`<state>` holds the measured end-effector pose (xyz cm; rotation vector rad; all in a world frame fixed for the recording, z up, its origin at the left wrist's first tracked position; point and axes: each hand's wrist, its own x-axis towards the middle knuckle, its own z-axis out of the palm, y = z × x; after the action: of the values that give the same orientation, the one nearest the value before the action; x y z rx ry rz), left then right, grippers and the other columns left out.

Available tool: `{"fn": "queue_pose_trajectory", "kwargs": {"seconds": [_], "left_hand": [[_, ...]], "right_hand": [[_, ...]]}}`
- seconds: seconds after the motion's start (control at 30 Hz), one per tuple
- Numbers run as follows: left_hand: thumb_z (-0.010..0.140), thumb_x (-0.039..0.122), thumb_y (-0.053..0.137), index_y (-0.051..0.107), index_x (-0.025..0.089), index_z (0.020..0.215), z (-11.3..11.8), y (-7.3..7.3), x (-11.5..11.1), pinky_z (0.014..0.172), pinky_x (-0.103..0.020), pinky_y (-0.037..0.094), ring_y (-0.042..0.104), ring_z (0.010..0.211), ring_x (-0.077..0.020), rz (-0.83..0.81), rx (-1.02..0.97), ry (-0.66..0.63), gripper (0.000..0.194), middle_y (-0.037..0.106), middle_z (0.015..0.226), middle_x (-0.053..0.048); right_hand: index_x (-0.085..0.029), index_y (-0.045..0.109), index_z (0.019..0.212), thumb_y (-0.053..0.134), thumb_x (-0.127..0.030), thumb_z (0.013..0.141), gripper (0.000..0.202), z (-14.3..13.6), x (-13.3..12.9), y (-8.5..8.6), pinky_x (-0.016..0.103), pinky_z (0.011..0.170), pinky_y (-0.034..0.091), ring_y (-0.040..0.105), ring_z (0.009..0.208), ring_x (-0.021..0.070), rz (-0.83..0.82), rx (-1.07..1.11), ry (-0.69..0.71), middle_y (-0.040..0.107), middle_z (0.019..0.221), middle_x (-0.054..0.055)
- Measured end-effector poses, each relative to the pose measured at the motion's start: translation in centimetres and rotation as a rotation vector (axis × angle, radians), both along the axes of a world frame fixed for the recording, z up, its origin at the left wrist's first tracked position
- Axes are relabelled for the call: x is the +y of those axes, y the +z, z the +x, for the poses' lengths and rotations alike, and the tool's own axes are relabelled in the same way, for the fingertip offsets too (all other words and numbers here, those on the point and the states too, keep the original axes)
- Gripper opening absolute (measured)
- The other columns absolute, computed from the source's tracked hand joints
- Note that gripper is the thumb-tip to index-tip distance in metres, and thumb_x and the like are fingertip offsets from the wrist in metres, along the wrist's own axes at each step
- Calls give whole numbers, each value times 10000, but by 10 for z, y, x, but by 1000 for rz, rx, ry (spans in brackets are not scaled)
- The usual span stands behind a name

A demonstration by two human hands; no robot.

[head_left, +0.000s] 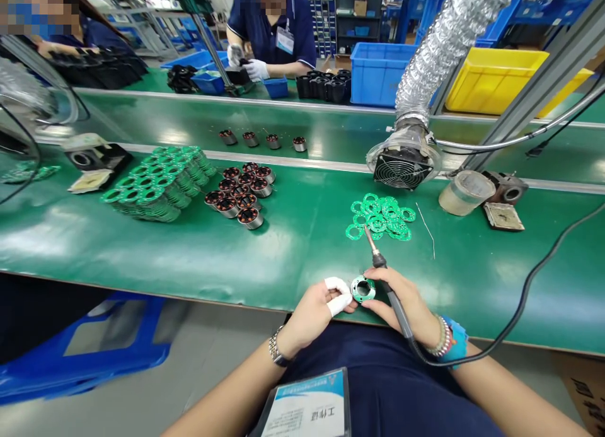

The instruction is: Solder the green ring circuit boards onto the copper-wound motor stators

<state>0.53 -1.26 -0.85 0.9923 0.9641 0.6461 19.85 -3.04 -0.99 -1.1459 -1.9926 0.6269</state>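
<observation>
My left hand (317, 311), with white finger covers on its fingertips, pinches the left edge of a motor part topped by a green ring circuit board (358, 296). On its other side, my right hand (407, 301) steadies the same part with thumb and fingertip. That hand also carries a soldering iron (397, 309) against the palm side of the thumb, its tip angled up and away. Beyond the tip lies a loose pile of green ring boards (388, 211). To their right is a bent length of solder wire (427, 232). What sits under the held board is mostly hidden.
Copper-wound motor cores (246, 200) stand left of centre beside stacked green boards (163, 178). A fan on a foil duct (401, 166) hangs over the back edge. Near it are a cup (466, 194) and an iron stand (505, 203). The iron's cord (524, 292) loops right. A co-worker (271, 33) sits opposite.
</observation>
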Motion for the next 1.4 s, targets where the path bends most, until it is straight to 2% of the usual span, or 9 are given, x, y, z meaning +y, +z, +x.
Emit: {"fn": "queue_pose_trajectory", "kwargs": {"seconds": [0.3,0.5,0.67,0.73,0.87,1.0,1.1,1.3,1.4], "left_hand": [[661,275,709,532,158,785,-3,-5,-2,749,-279,450,603,718,-131,9,-18,3,246,609,752,1],[778,337,584,597,153,741,-5,0,0,684,-264,452,569,678,-141,214,251,-118,188,605,706,-21],[805,409,514,519,152,720,-4,5,-1,561,-284,500,571,576,-142,-63,100,-151,271,543,654,-14],[825,396,496,544,157,776,-7,6,-3,593,-288,503,580,625,-151,117,229,-177,248,560,699,-28],[845,277,490,589,193,1020,-17,3,-6,795,-353,467,577,868,-213,776,667,-247,219,610,993,-97],[848,195,440,621,177,980,-21,4,-5,776,-359,459,565,913,-244,993,814,-334,225,615,1034,-127],[829,197,451,622,172,847,-14,7,-1,718,-324,465,569,825,-211,884,728,-319,174,615,930,-105],[827,352,445,512,156,729,0,9,2,422,-207,416,505,504,-113,35,231,-203,228,488,613,4],[812,363,509,579,162,806,-7,8,-2,533,-245,462,540,622,-142,329,433,-188,213,554,717,-33]], "right_hand": [[-213,460,1105,611,-256,801,342,-2,1,-2,362,813,503,588,931,205,-48,40,20,584,1001,82],[-214,452,1118,598,-245,810,343,-3,-1,-1,353,793,501,585,904,202,-42,24,9,576,990,82],[-205,457,1107,583,-230,814,320,-5,-5,-3,337,766,506,587,875,196,-34,14,-28,572,968,80],[-208,455,1114,574,-228,819,318,-6,-6,-4,332,762,506,586,877,195,-24,12,-33,571,968,78],[-207,449,1128,572,-231,824,329,-6,-6,-7,336,780,498,577,873,191,-30,24,-12,561,964,74],[-207,446,1127,568,-236,831,321,-5,-6,-8,332,781,491,565,861,184,-13,31,-5,551,958,71],[-210,446,1128,557,-238,837,313,-5,-5,-9,327,774,490,563,858,182,-1,28,2,552,960,71],[-210,453,1111,557,-234,833,298,-4,-5,-8,311,743,493,566,839,178,0,31,3,556,963,72],[-212,449,1104,562,-245,833,296,-4,-4,-6,308,743,489,558,834,175,-12,43,9,550,965,71]]}}
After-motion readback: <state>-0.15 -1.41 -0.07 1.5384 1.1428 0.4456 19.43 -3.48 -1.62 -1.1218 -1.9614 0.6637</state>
